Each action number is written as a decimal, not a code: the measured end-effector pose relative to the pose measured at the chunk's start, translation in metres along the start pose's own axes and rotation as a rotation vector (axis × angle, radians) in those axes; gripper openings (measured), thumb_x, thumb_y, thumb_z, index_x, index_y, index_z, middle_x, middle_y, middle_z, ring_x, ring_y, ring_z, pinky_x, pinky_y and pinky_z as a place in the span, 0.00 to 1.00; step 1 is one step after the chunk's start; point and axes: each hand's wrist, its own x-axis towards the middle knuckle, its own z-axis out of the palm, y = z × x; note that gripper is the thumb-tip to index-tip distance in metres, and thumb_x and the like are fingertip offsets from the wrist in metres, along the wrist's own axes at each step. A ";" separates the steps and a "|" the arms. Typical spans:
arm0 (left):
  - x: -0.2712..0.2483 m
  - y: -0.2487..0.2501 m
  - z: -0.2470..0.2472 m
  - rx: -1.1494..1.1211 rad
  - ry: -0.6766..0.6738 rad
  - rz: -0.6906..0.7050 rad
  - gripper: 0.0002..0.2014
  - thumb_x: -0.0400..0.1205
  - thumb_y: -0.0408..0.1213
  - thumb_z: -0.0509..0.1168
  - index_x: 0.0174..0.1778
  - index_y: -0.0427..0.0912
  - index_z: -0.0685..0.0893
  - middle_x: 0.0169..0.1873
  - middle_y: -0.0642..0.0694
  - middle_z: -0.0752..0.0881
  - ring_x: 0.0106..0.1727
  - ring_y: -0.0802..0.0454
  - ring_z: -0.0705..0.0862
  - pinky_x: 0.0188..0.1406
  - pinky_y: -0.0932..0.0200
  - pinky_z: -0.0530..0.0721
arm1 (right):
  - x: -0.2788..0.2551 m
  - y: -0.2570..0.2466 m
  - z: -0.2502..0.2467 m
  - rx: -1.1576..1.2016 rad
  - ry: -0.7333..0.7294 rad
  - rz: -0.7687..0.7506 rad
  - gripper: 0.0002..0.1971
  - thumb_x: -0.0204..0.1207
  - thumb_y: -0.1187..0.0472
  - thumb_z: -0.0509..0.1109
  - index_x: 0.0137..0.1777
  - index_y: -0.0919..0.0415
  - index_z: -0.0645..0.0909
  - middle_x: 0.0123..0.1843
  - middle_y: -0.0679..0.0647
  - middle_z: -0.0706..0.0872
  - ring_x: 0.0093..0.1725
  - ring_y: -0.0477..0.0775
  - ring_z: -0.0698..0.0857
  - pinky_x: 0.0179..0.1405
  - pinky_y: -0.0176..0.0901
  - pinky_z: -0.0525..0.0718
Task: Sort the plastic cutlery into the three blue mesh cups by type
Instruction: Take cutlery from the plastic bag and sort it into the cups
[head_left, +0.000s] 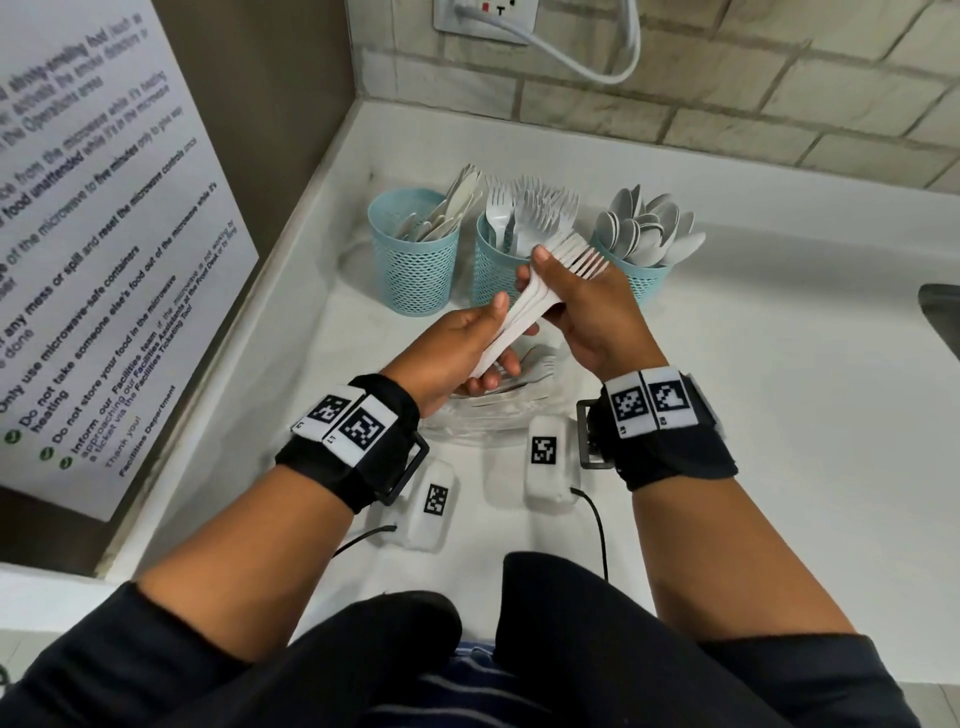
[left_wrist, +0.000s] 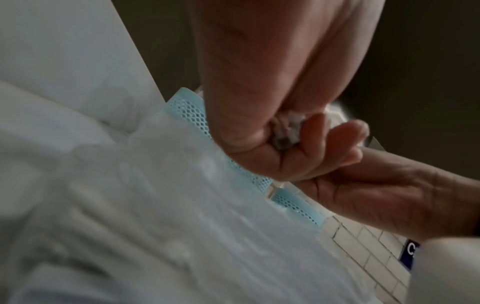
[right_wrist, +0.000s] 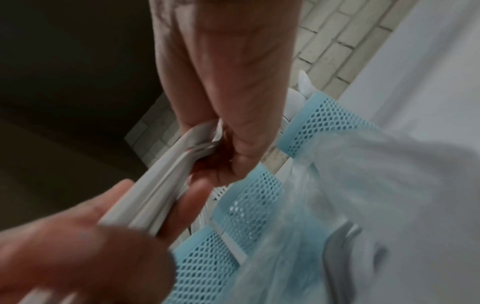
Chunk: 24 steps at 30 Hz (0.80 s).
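Head view: our left hand (head_left: 457, 348) and right hand (head_left: 587, 312) both grip one bundle of forks (head_left: 540, 291). Bundle hangs before the middle cup (head_left: 491, 275).

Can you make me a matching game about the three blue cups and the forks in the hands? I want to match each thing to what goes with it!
Things:
1. left cup
2. middle cup
3. right cup
4. bunch of forks

What goes with it:
A. holds spoons
B. held by both hands, the left hand and the right hand
C. holds knives
D. holds forks

Right pairs: 1-C, 2-D, 3-A, 4-B
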 end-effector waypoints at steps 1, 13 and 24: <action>0.000 -0.001 -0.002 0.011 0.011 -0.022 0.23 0.86 0.53 0.47 0.48 0.46 0.84 0.20 0.54 0.77 0.17 0.60 0.69 0.17 0.71 0.63 | 0.001 -0.001 -0.002 -0.009 0.037 -0.032 0.04 0.78 0.67 0.67 0.42 0.60 0.80 0.31 0.51 0.86 0.34 0.50 0.86 0.34 0.43 0.85; 0.012 -0.004 -0.008 0.044 0.259 -0.089 0.20 0.87 0.49 0.50 0.40 0.43 0.81 0.23 0.49 0.73 0.16 0.60 0.67 0.15 0.71 0.63 | 0.014 -0.035 0.004 -0.247 0.320 -0.430 0.06 0.76 0.66 0.70 0.41 0.58 0.77 0.30 0.51 0.85 0.29 0.47 0.87 0.22 0.40 0.84; 0.010 -0.019 -0.011 1.058 -0.039 -0.016 0.16 0.81 0.39 0.65 0.64 0.41 0.80 0.64 0.44 0.80 0.65 0.47 0.78 0.60 0.61 0.72 | 0.047 -0.037 0.021 -0.580 0.336 -0.634 0.12 0.78 0.52 0.68 0.51 0.62 0.83 0.37 0.48 0.87 0.41 0.46 0.87 0.43 0.40 0.82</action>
